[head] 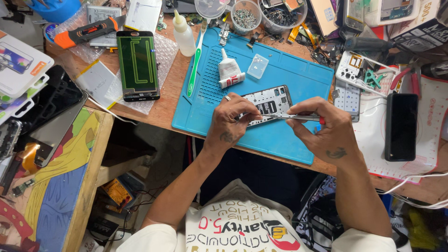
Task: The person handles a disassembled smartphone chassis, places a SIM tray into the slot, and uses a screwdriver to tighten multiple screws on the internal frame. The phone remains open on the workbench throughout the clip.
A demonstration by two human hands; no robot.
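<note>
A colourful painted board [60,186] is seen at the far left, with a green-backed phone panel [137,65] lying on bubble wrap on the wooden counter [163,109]. Further right, a blue work mat [289,79] carries a green toothbrush [194,60], a white glue tube [229,72] and an opened phone [270,100] with its back removed. The phone's near edge is steadied by the left hand [232,122], its grip closed on the frame. A slim screwdriver [294,117] is pinched in the right hand [326,130], its tip laid on the phone. The step in hand is judged to be work on an internal screw or part; fine, steady tip pressure would be called for. A black phone [401,126] lies on a white mat [373,149] at the right. The counter is crowded with tubs of parts.
</note>
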